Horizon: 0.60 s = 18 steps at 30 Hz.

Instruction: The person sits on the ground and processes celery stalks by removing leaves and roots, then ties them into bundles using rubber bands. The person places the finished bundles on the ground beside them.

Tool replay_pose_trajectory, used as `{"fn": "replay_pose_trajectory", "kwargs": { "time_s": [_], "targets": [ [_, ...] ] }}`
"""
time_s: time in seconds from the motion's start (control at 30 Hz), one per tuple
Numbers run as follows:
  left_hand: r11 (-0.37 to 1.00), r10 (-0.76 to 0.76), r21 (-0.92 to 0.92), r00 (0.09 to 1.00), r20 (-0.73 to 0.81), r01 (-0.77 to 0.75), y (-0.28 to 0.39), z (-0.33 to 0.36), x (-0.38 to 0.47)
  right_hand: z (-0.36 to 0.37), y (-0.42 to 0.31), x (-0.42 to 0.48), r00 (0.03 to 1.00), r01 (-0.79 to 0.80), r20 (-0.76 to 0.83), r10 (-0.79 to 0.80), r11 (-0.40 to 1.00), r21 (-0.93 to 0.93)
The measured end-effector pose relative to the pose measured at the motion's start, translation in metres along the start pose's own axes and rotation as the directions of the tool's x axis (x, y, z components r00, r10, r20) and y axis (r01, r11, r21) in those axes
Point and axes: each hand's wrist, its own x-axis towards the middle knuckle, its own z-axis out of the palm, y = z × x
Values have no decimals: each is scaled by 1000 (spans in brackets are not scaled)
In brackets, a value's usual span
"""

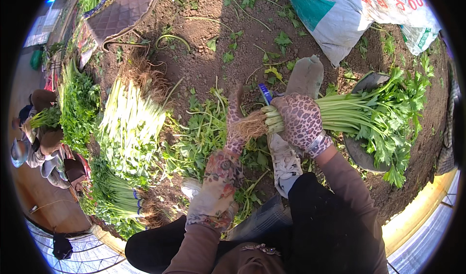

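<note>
My right hand (300, 115), in a leopard-print glove, grips a bunch of celery (344, 112) near its base. The stalks lie sideways, with leaves spreading to the right and brown roots (251, 124) pointing left. My left hand (235, 108), gloved alike with a floral sleeve cover, is held flat, fingers extended, against the root ends; it grips nothing. A blue strip or roll of tape (265, 93) shows just beyond my right hand. Behind the leaves is a dark flat object (364, 154), partly hidden. A grey object (305, 73) lies beyond the right hand.
Loose celery (127, 117) is piled at left, roots away from me. Nearer are bundles (120, 197) with blue ties. Trimmed leaves (200, 139) litter the soil. A white woven sack (327, 19) lies far right, a brown quilted cover (123, 12) far left. Another person (47, 143) holds greens.
</note>
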Motion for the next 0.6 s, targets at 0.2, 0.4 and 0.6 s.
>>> {"fn": "replay_pose_trajectory", "kwargs": {
  "time_s": [0.2,0.4,0.6],
  "targets": [
    [900,205,388,979,22,-197,10,36,-29,0,-1,3,999,-30,37,31,999,-28],
    [937,132,300,977,167,-178,23,28,-36,1,2,4,994,-55,94,61,996,-67],
    [922,209,223,890,406,-318,78,17,-91,5,-2,6,997,-54,49,58,994,-90]
  ]
}}
